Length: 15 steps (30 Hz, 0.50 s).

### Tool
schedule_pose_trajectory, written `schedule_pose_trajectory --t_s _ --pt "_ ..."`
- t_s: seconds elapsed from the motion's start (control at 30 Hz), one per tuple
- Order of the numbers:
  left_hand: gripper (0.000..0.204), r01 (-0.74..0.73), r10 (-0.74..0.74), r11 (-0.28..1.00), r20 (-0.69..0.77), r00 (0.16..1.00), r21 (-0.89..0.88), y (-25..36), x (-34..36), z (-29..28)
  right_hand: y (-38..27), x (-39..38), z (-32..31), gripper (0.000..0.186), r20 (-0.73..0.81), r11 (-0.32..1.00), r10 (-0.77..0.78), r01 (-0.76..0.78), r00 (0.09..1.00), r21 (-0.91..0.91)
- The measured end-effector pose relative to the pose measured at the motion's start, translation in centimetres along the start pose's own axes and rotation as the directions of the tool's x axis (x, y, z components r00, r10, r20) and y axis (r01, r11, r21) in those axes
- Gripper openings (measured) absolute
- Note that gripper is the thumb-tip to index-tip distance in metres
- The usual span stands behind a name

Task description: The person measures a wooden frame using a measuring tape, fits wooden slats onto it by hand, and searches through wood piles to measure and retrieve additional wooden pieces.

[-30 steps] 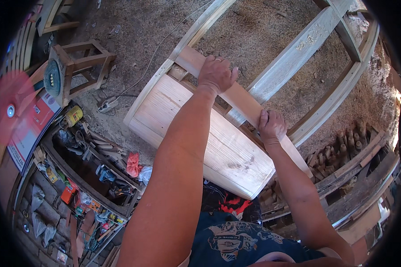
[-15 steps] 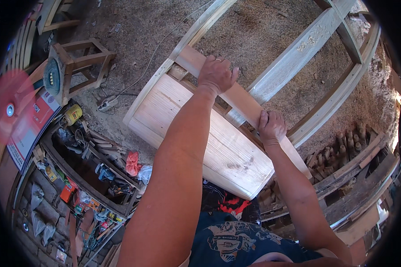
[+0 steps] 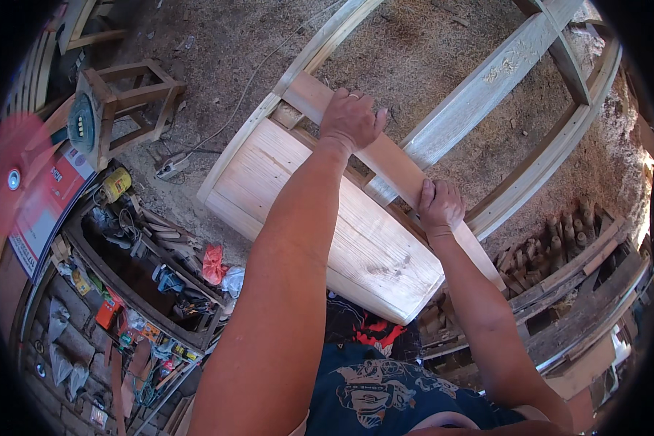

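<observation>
A narrow, reddish-brown wooden plank (image 3: 394, 164) lies slantwise across a pale wooden frame (image 3: 479, 98). My left hand (image 3: 351, 122) is closed over the plank's upper part, its thumb along the far edge. Lower down, my right hand (image 3: 441, 206) grips the same plank, fingers curled over its far edge. On my side of the plank, pale boards (image 3: 374, 243) cover the near end of the frame. A slim gap with a crosspiece shows between these boards and the plank. Part of the boards is hidden under my left forearm.
Wood shavings cover the ground inside the frame. To the left stand a wooden stool frame (image 3: 134, 109), a power strip on a cord (image 3: 173, 167) and a dark tool trough (image 3: 123, 269) with a red plastic bag (image 3: 214, 264) beside it. Wooden offcuts (image 3: 552, 243) are heaped at right.
The whole view has shifted very slightly. Both hands keep their places on the plank, and the plank lies the same way across the frame.
</observation>
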<state>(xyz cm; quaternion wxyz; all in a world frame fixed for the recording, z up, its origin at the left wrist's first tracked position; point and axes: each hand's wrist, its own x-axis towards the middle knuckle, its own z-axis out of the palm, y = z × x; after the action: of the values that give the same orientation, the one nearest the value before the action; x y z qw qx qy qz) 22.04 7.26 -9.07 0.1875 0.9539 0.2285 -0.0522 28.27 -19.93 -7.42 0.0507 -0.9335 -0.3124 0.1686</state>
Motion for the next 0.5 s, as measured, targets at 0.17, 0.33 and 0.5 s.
schedule_pose_trajectory --t_s 0.17,0.33,0.5 --pt "0.043 0.035 -0.038 0.999 0.078 0.996 0.039 0.13 0.09 -0.25 -0.05 -0.02 -0.06 0.038 0.017 1.000 -0.002 0.003 1.000 -0.012" --pt "0.042 0.033 -0.035 0.999 0.062 0.997 0.036 0.11 0.02 -0.22 0.06 0.00 0.05 0.038 0.027 1.000 0.001 -0.001 1.000 -0.011" --pt "0.042 0.027 -0.031 0.999 0.080 0.996 0.046 0.03 0.04 -0.05 0.10 -0.03 0.09 0.039 0.021 1.000 0.002 -0.001 1.000 -0.018"
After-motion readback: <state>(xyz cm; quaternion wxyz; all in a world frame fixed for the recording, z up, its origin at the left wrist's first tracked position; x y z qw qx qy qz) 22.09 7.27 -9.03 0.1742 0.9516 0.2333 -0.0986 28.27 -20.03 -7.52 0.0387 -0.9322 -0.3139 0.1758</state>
